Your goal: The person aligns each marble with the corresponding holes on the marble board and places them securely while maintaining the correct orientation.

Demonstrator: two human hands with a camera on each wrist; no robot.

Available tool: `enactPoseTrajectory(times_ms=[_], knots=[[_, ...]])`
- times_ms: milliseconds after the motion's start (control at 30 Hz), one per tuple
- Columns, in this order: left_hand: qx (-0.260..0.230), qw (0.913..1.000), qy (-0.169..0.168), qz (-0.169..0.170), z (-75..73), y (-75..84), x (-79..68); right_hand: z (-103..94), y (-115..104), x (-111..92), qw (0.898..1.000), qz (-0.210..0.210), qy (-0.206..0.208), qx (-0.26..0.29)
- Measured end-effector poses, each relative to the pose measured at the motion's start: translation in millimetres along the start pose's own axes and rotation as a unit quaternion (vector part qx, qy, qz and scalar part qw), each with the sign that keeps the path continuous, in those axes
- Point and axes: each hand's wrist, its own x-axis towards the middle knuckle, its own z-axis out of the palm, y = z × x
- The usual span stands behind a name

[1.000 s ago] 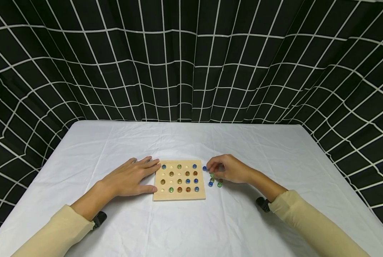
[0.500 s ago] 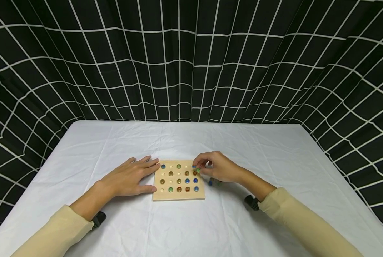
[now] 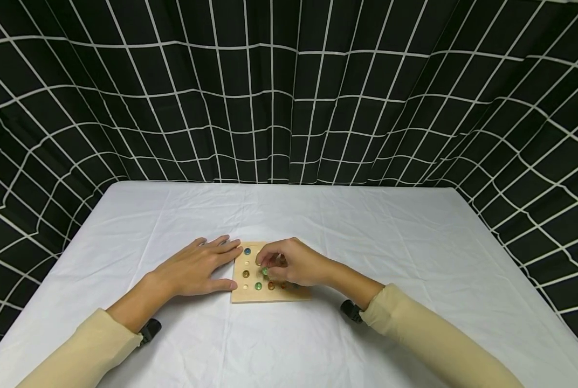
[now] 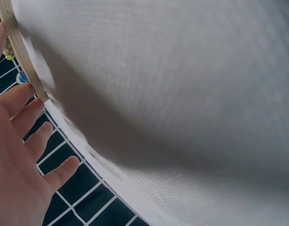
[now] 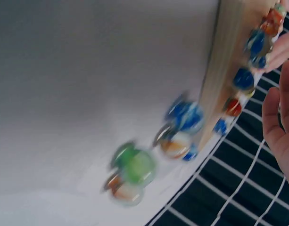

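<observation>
A pale wooden board (image 3: 269, 298) with rows of hollows holds several glass marbles, among them a blue one (image 3: 247, 251) and a green one (image 3: 258, 286). My left hand (image 3: 197, 269) lies with spread fingers along the board's left edge. In the left wrist view, fingertips touch the board's edge (image 4: 24, 56). Over the middle of the board, my right hand (image 3: 301, 264) pinches a green marble (image 3: 265, 271) between thumb and fingers. It hides much of the board's right half in the head view.
Loose marbles lie on the white cloth (image 3: 366, 226) beside the board: a blue one (image 5: 187, 117), an orange-and-white one (image 5: 176, 144), a green one (image 5: 138, 167) and others. A black curtain with white grid lines (image 3: 289, 108) stands behind the table.
My right hand has taken a green marble from the loose group and carried it leftward over the board's middle. My left hand stays in place.
</observation>
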Motion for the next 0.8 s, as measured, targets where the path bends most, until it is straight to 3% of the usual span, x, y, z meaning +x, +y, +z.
enactPoseTrajectory(times_ms=[500,800], knots=[[-0.005,0.9999,-0.008,-0.004,-1.4,-0.3,-0.5,20.1,-11,18,0.999,-0.016,-0.035,0.019],[-0.004,1.0,-0.004,0.0,-1.4,-0.6,-1.0,29.1,-12,23,0.998,-0.033,-0.046,-0.024]])
